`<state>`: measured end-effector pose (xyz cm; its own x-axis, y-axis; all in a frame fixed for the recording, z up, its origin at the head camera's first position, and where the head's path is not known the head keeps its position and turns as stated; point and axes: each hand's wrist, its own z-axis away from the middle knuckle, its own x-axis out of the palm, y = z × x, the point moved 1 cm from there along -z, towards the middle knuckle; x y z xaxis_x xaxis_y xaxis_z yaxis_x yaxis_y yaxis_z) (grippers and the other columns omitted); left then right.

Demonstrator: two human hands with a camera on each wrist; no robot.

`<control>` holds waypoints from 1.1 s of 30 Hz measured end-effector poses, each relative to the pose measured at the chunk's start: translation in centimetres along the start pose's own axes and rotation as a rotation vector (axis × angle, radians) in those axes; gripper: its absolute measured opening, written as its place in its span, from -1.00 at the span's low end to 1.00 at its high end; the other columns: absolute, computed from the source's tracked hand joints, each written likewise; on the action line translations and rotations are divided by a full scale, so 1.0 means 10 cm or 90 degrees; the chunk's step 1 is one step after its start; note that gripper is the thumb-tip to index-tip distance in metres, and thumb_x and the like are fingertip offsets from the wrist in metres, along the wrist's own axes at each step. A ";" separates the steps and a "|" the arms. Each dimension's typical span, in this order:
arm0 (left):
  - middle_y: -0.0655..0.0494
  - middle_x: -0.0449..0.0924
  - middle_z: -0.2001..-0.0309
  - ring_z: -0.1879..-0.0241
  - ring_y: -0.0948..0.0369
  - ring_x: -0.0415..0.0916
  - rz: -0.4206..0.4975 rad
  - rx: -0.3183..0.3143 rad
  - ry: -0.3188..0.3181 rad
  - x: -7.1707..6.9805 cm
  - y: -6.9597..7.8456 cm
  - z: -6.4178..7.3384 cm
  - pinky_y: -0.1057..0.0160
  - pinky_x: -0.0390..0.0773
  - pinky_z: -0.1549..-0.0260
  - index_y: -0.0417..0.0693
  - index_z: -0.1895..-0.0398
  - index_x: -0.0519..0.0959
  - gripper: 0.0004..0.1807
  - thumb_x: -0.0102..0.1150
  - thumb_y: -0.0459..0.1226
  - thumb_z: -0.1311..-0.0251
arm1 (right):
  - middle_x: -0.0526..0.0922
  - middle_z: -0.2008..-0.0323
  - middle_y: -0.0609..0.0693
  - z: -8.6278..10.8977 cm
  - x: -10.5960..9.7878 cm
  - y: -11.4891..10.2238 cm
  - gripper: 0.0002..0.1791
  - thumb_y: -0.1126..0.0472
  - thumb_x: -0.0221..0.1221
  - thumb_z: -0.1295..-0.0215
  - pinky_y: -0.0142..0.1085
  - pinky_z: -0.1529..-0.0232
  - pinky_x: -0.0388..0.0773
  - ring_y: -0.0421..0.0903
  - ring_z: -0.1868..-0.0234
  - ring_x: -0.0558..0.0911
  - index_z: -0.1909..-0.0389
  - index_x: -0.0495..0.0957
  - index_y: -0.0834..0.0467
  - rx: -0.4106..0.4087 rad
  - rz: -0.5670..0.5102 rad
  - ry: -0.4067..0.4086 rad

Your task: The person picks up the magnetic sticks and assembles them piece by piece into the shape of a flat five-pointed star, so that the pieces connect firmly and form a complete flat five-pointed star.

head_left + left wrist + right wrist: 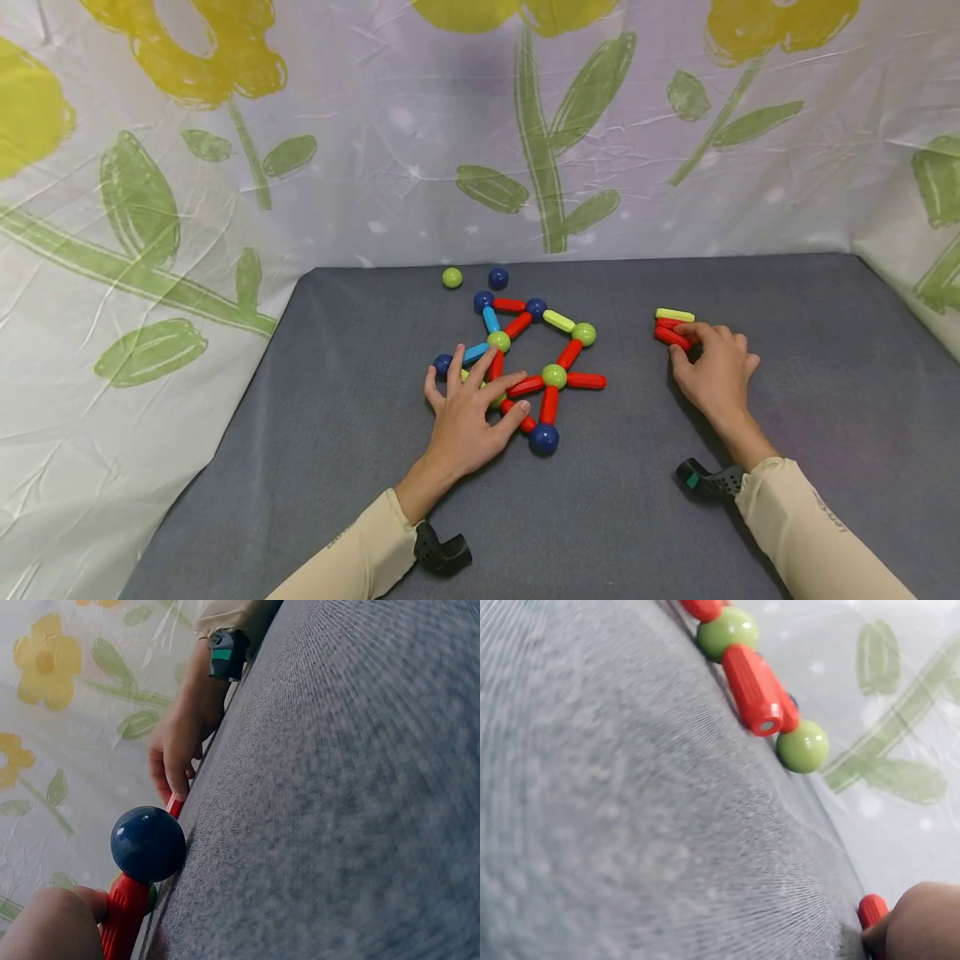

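Note:
Magnetic rods and balls form a flat joined structure, with a green ball (554,377) as one hub and a dark blue ball (543,439) at the near corner. My left hand (465,425) lies over its left side with fingers spread, hiding some pieces. In the left wrist view, the thumb touches a red rod (126,915) joined to the blue ball. Off to the right, my right hand (716,371) pinches a red rod (672,337) between thumb and fingers. Beside it lie another red rod (666,323) and a yellow-green rod (675,315).
Behind the structure sit a loose green ball (452,277) and a loose blue ball (498,277). A red rod (587,381) sticks out from the structure's right side. The grey table (337,500) meets a flower-printed curtain (375,167) at the back and left.

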<state>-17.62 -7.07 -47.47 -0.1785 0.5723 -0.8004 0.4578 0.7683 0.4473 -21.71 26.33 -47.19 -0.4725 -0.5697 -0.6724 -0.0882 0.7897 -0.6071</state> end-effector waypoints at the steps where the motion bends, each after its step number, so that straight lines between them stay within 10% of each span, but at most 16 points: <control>1: 0.00 0.28 -0.54 -0.60 -0.29 -0.13 -0.001 -0.001 -0.001 0.00 0.00 0.00 -0.54 -0.42 -0.31 0.35 -0.22 0.65 -0.56 0.13 0.15 -0.34 | 0.64 0.09 0.37 0.00 0.00 0.00 -0.71 0.31 0.28 -0.27 0.19 0.11 0.08 0.33 0.06 0.41 0.01 0.66 0.31 0.000 -0.004 -0.003; 22: 0.00 0.28 -0.54 -0.59 -0.30 -0.12 0.001 0.009 -0.001 0.01 -0.01 0.00 -0.55 -0.40 -0.31 0.35 -0.22 0.65 -0.56 0.13 0.15 -0.34 | 0.72 0.30 0.12 0.06 0.13 -0.14 -0.71 0.28 0.44 -0.17 -0.15 0.22 -0.01 -0.05 0.26 0.41 0.07 0.74 0.21 -0.192 -0.088 -0.117; 33: 0.02 0.29 -0.54 -0.59 -0.30 -0.12 0.001 0.030 -0.018 0.01 -0.01 0.01 -0.56 -0.36 -0.31 0.37 -0.23 0.64 -0.55 0.11 0.16 -0.34 | 0.62 0.42 0.01 0.11 0.19 -0.22 -0.72 0.26 0.45 -0.17 -0.19 0.23 -0.03 -0.11 0.31 0.37 0.08 0.74 0.19 -0.210 -0.108 -0.145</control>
<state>-17.61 -7.16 -47.60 -0.1532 0.5651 -0.8107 0.4988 0.7524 0.4301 -21.47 23.27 -47.57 -0.2247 -0.7036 -0.6741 -0.4409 0.6904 -0.5736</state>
